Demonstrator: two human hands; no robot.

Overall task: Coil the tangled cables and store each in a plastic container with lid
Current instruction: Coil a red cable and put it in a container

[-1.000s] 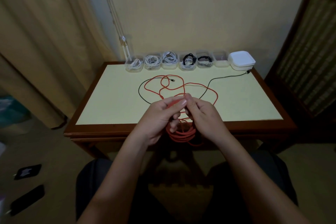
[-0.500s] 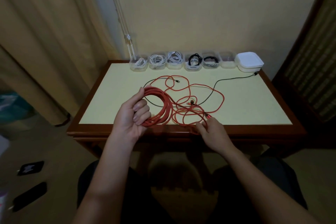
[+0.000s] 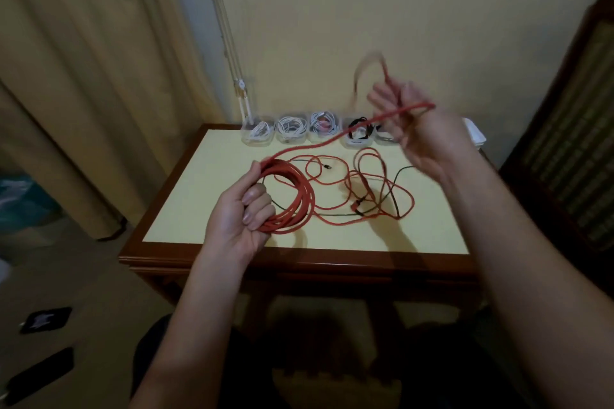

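- Left hand (image 3: 237,221), lower centre of the frame, grips a coil of the one red cable (image 3: 304,197) over the tabletop (image 3: 186,216).
- Right hand (image 3: 420,133), raised at upper right and blurred, curls round a strand of that cable. Its loose loops sprawl mid-tabletop across one thin black cable (image 3: 406,168).
- Five clear containers (image 3: 291,129) in view line the far edge, holding coiled cables.

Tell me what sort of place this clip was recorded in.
Most likely a room in a home, not a workshop or lab: a small wooden table stands by a painted wall, with a long curtain on the left and a wooden chair with a woven back on the right.
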